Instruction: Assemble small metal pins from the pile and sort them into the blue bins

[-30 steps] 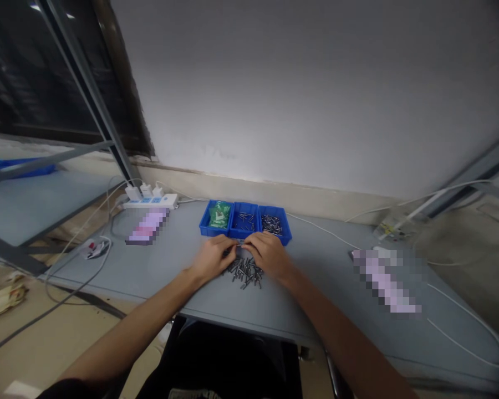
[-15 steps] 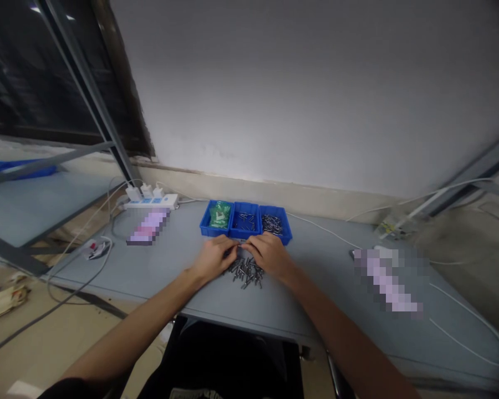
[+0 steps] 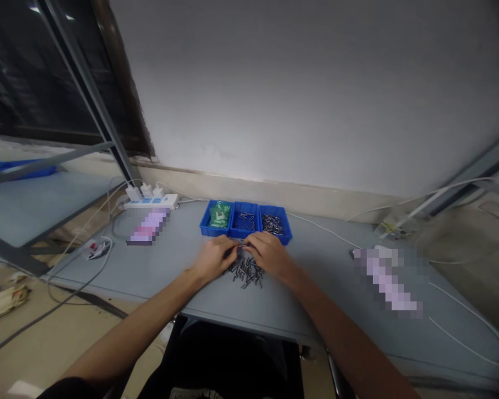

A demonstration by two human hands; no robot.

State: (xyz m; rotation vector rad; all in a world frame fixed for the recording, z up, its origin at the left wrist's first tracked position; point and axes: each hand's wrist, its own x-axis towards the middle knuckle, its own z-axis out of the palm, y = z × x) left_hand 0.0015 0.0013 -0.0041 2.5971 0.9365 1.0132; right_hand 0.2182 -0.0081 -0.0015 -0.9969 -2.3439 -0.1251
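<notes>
My left hand and my right hand meet fingertip to fingertip just in front of the blue bins. Between them they pinch a small, thin metal pin, held level; its details are too small to make out. Beneath the fingers a loose pile of short metal pins lies on the grey table. The left blue bin holds green plastic packets. A few pins are scattered in the middle blue bin, and many fill the right blue bin, partly behind my right hand.
A white power strip with plugged-in chargers stands at the back left, near a blurred-out phone-like device. Another blurred device lies on the right. White cables run along the back and right side.
The right fingertips have drawn back slightly from the left ones, so a little more of the pin shows between them. Otherwise, the scene looks the same.
</notes>
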